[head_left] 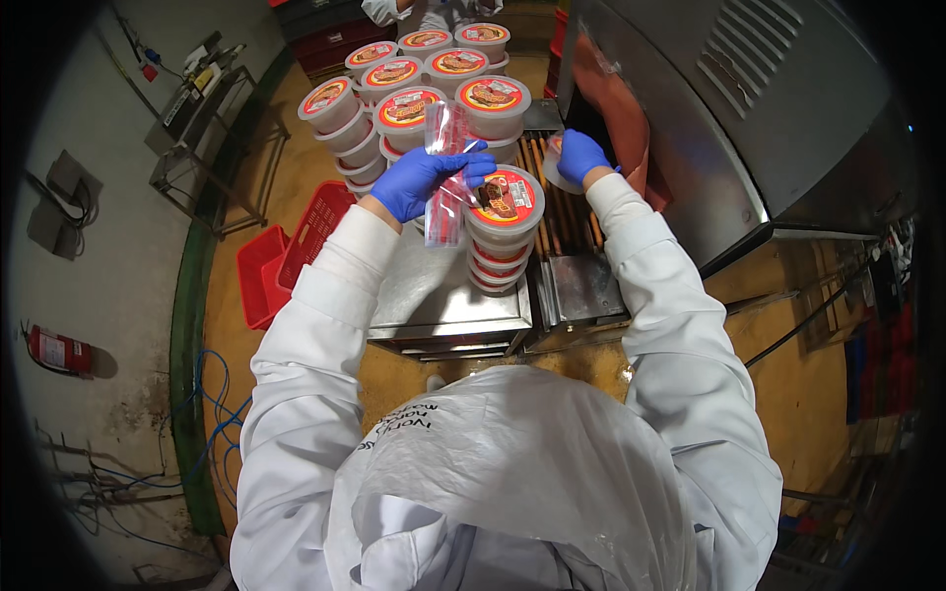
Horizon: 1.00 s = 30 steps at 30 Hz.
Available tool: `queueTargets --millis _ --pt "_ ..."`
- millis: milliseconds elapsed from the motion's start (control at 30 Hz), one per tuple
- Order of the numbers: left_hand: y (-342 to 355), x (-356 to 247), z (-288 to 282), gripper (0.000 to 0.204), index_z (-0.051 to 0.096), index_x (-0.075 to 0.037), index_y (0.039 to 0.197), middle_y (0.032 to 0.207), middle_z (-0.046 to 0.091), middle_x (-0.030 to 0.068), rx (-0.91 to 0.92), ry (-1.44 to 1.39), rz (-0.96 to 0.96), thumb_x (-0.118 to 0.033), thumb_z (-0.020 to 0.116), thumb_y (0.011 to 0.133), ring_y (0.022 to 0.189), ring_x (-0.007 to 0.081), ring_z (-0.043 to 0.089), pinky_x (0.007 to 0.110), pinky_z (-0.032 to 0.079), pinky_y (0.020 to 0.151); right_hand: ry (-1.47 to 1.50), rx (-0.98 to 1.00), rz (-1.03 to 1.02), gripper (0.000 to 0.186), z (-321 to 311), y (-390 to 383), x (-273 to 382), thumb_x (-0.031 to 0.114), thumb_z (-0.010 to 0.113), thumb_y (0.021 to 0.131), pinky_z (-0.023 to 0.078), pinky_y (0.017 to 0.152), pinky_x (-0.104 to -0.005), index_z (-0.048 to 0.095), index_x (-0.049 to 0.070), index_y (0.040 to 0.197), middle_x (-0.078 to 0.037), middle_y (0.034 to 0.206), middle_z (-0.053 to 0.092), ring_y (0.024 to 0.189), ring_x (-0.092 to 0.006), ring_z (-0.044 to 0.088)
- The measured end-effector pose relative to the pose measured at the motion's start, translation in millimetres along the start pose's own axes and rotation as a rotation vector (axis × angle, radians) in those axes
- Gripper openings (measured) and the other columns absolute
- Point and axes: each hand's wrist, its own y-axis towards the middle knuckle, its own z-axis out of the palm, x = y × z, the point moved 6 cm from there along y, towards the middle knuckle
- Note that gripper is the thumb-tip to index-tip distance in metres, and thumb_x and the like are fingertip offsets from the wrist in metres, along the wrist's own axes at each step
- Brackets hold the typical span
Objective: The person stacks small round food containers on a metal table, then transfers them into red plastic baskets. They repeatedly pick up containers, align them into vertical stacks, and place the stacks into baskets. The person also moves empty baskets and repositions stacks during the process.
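In a blue glove, my left hand (419, 184) is closed on a bundle of flat clear plastic sleeves (445, 222) with red print, its fingers reaching over the nearest tub lid. Under those fingers stands a stack of round tubs (500, 222) with red and yellow labels, at the front right of the steel table. My right hand (581, 158), also gloved, is closed over the roller conveyor. At its fingers shows a clear, rounded plastic piece (564, 169) with a bit of orange, mostly hidden by the hand.
More stacked tubs (391, 74) crowd the steel table (434, 305) further back. The roller conveyor (567, 227) runs beside a large metal machine (729, 128) with an orange flap (621, 113). Red crates (261, 276) sit at the left. A person (434, 12) stands at the far end.
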Motion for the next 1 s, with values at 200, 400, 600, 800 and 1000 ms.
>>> queueTargets --millis 200,400,600,800,1000 --pt "-10 3 13 0.032 0.051 0.006 0.119 0.101 0.063 0.0132 -0.195 0.309 0.258 -0.015 0.055 0.095 0.089 0.019 0.064 0.031 0.054 0.08 0.973 -0.042 -0.223 0.059 -61 -60 76 0.031 0.078 0.076 0.049 0.082 -0.0299 0.052 -0.001 0.118 -0.015 0.111 0.059 0.099 -0.0203 0.059" --pt "-38 29 7 0.035 0.053 -0.004 0.121 0.096 0.062 0.0047 -0.227 0.294 0.138 -0.029 0.054 0.096 0.082 0.0128 0.061 0.03 0.055 0.071 2.195 0.896 -0.129 0.021 -40 -127 77 0.014 0.058 0.091 0.05 0.091 -0.0481 0.057 0.0 0.107 -0.01 0.087 0.06 0.082 -0.0226 0.06" --pt "-28 19 -18 0.043 0.051 -0.009 0.128 0.09 0.056 -0.0016 -0.409 0.676 0.103 -0.03 0.059 0.091 0.073 0.0061 0.05 0.026 0.044 0.061 0.823 0.018 -0.293 0.037 -25 -112 47 0.018 0.065 0.085 0.051 0.079 -0.0321 0.056 0.005 0.118 -0.013 0.094 0.061 0.084 -0.0213 0.064" --pt "34 0 -36 0.047 0.063 -0.003 0.111 0.071 0.053 -0.0028 -0.306 1.146 -0.07 -0.045 0.056 0.09 0.061 0.0052 0.045 0.021 0.037 0.055 0.43 0.041 -0.567 0.044 -28 -65 70 0.019 0.068 0.082 0.046 0.085 -0.0334 0.053 0.005 0.121 -0.015 0.112 0.056 0.097 -0.0221 0.057" --pt "-10 36 -67 0.041 0.05 0.001 0.124 0.091 0.059 0.0077 -0.104 -0.07 -0.207 -0.021 0.039 0.091 0.071 0.0181 0.056 0.028 0.047 0.063 0.321 -0.027 -0.848 0.031 -31 -141 95 0.01 0.071 0.075 0.043 0.08 -0.0397 0.048 0.004 0.096 -0.014 0.09 0.052 0.087 -0.0338 0.053"
